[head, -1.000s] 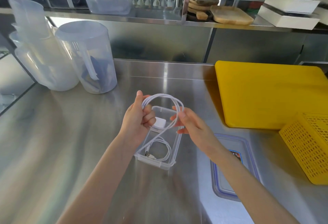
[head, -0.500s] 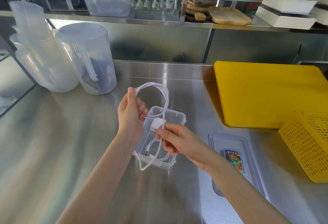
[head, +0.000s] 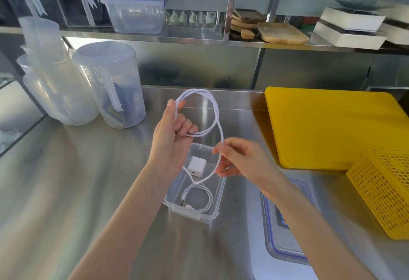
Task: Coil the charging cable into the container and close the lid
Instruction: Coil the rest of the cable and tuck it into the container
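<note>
Two hands wind a white charging cable (head: pixel 215 114) above the clear container (head: pixel 218 193) mid-counter: left hand (head: pixel 171 134) gripping the loops, right hand (head: pixel 240 160) pinching the strand; even, small loops should fit; lid (head: pixel 271 242) lies alongside

Commercial kitchen: steel counter (head: pixel 66 191), cutting board (head: pixel 332 129).

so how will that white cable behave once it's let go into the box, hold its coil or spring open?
Probably floppy: the cable droops in loose loops between the left hand and right hand. It may relax somewhat, though the coil already lying in the container looks settled. Likely light, since fingertips alone hold it.
</note>
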